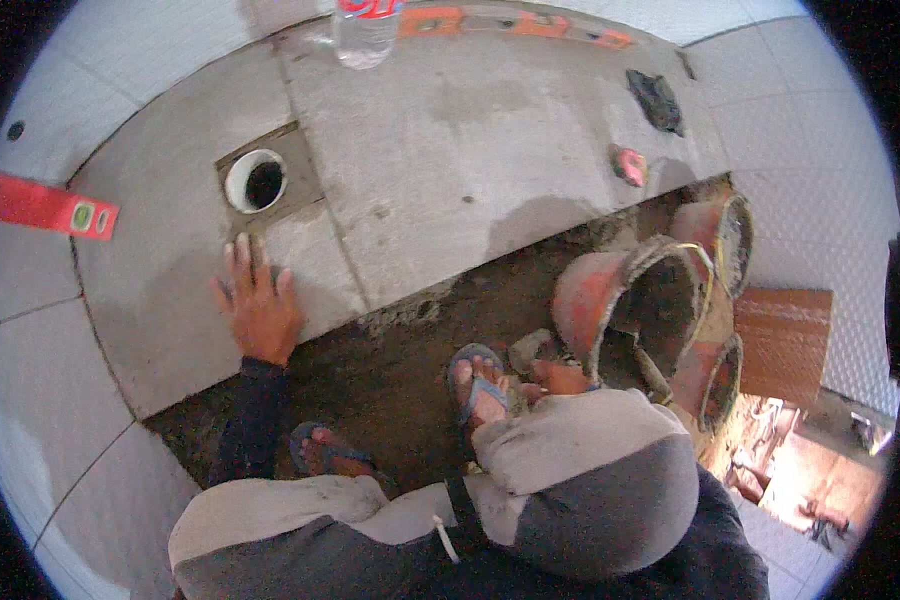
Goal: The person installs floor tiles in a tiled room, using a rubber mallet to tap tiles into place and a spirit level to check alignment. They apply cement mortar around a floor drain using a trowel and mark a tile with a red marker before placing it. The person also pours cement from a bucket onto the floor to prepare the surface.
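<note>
My left hand [258, 305] lies flat with fingers spread on a large grey floor tile [170, 330]. Its fingertips are just below a white round drain pipe [235, 188], set in a square cut-out between the tiles. My right hand [562, 378] is low beside my right foot, in front of a mortar-stained red bucket [582, 300]. Its fingers look curled, and my knee partly hides it. A grey, mortar-coated lump or tool [532, 350] shows right beside it; I cannot tell which. A stick-like tool [653, 372] leans inside the bucket.
Two more dirty buckets [698, 222] [720, 385] stand at the right by a brown tile piece [785, 340]. A red level [55, 207] lies left, an orange level [515, 25] far back near a plastic bottle [365, 40]. A dark rag [656, 100] and pink object [630, 166] lie on tile. Bare mortar [400, 370] surrounds my feet.
</note>
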{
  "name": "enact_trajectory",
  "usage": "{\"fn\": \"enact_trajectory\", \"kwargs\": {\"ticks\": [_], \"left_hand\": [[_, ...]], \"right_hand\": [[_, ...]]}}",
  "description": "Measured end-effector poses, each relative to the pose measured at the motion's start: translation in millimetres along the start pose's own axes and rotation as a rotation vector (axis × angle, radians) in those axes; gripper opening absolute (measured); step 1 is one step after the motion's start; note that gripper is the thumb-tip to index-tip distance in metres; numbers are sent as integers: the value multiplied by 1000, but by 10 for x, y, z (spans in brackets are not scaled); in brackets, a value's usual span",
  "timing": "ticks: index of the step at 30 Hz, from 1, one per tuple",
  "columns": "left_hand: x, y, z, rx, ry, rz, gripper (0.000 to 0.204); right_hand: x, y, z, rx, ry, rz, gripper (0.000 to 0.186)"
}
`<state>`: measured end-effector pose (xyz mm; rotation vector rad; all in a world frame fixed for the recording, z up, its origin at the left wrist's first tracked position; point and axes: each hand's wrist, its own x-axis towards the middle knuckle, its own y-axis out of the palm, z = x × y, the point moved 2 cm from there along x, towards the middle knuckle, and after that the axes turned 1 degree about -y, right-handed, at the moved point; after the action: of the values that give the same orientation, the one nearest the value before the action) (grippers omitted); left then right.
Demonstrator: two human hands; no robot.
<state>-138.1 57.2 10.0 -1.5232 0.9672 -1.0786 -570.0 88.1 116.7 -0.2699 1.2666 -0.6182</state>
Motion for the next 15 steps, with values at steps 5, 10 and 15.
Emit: {"fn": "enact_trajectory", "kwargs": {"ticks": [5, 10, 15], "left_hand": [[-2, 13, 6, 24, -1, -21, 40], [-37, 1, 62, 3, 18, 25, 41], [83, -58, 152, -172, -48, -109, 39]], "right_hand": [[-724, 352, 103, 542, 111, -318, 44], [118, 751, -249, 406, 87, -820, 43], [622, 991, -692, 311, 119, -790, 43]]}}
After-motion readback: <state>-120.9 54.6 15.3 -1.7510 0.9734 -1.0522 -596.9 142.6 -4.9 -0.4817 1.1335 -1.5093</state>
